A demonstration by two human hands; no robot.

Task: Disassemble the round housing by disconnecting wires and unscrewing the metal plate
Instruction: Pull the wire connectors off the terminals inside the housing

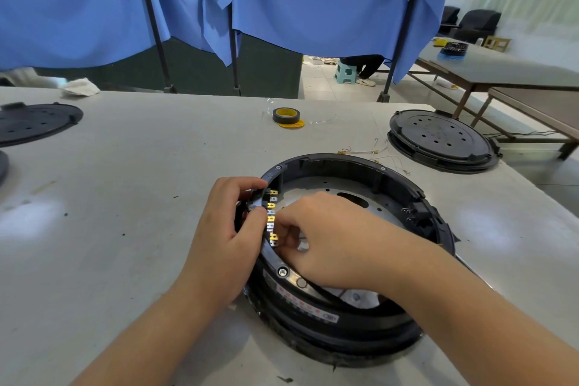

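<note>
Two forearms enter from the lower edge and meet at the left rim of the housing, which sits on the table near its front right part. Left hand curls over the rim from outside, thumb and fingers pinching the terminal strip. Right hand reaches inside over the metal plate, fingers curled at the strip; whether they grip it cannot be told. Bare tabletop lies left; loose wires, a cover and tape lie beyond.
</note>
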